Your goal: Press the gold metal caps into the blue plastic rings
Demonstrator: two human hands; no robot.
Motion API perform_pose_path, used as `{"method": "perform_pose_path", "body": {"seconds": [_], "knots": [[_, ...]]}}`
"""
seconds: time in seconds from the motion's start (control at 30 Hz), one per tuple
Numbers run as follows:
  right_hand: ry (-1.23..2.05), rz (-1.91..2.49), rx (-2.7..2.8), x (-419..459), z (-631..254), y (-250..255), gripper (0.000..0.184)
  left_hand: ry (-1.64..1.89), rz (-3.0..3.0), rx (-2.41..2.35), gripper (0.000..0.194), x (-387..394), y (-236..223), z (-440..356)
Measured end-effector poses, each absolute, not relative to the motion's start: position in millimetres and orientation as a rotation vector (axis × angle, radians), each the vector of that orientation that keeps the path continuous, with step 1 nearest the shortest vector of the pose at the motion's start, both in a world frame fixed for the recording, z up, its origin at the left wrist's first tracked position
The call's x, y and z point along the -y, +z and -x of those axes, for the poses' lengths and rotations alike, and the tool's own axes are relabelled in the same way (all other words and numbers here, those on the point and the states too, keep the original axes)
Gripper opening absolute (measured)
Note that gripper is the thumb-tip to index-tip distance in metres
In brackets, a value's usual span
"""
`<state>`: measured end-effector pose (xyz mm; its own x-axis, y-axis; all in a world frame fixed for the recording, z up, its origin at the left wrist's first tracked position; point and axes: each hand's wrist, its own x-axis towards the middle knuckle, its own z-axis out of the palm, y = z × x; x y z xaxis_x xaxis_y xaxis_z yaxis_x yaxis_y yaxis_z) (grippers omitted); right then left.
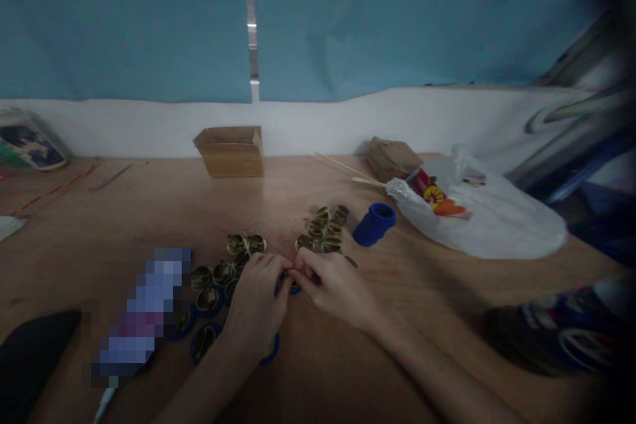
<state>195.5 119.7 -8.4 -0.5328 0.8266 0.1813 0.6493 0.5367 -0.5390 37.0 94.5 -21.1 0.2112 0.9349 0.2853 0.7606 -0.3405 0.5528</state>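
My left hand (pixel 261 288) and my right hand (pixel 335 285) meet over the table, both closed in a pinch at the fingertips. Between them shows part of a blue ring (pixel 295 289); my fingers hide the rest, and whether a metal piece sits in it I cannot tell. Around my left hand lie several round gold-coloured metal badge backs with pins (pixel 201 277), some set in blue rings (pixel 209 301). More gold badge backs (pixel 316 230) lie just beyond my hands. A leaning stack of blue rings (pixel 375 224) stands beyond my right hand.
Thin wire loops (pixel 285 230) lie behind the badge backs. A pixelated phone-like device (pixel 142 311) with a white cable is at left. Farther back are an open cardboard box (pixel 233 159), a brown package (pixel 393 158) and a white plastic bag (pixel 507 218). A dark bottle (pixel 556 331) lies at right.
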Motion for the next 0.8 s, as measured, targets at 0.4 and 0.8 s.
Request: {"method": "perform_pose_path", "body": {"seconds": [0.4,0.8], "knots": [[0.403,1.343,2.028,-130.0,-206.8,7.5,0.013,0.834,-2.161,-1.853,0.015,-92.1,-17.2,-38.6],[0.368,1.393,2.034,-129.6,-203.9,3.2,0.013,0.89,-2.275,-1.675,0.039,-93.9,-20.1,-35.7]]}}
